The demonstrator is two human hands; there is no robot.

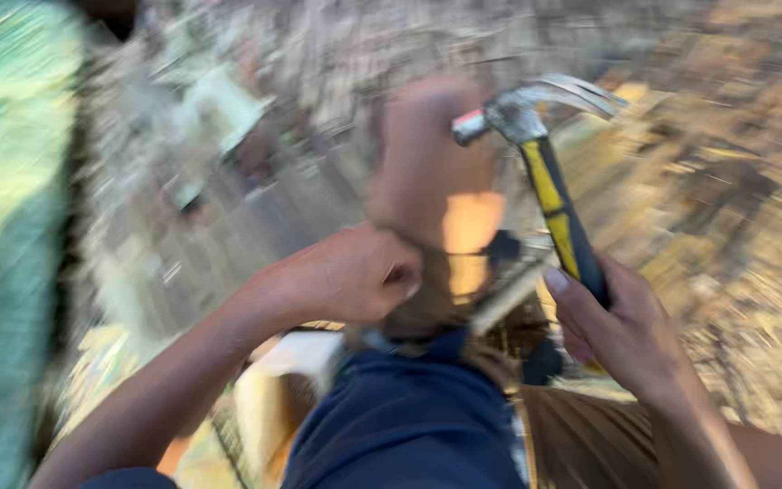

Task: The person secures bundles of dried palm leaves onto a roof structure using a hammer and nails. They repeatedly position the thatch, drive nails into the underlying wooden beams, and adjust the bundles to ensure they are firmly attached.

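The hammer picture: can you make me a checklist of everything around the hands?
Surface: ground brownish and littered, too blurred to tell more.
Job's things: claw hammer with yellow and black handle, head raised, claws pointing right.
Clutter: pale blocks by the knee, blurred.
Grippers: right hand grips the hammer handle; left hand is fisted over a brown piece, its hold unclear.
Cables: nothing seen.
Surroundings: green sheet at left; dark blue trouser leg below.

Outdoor work site: claw hammer [549, 172], rubble-strewn ground [735, 208].
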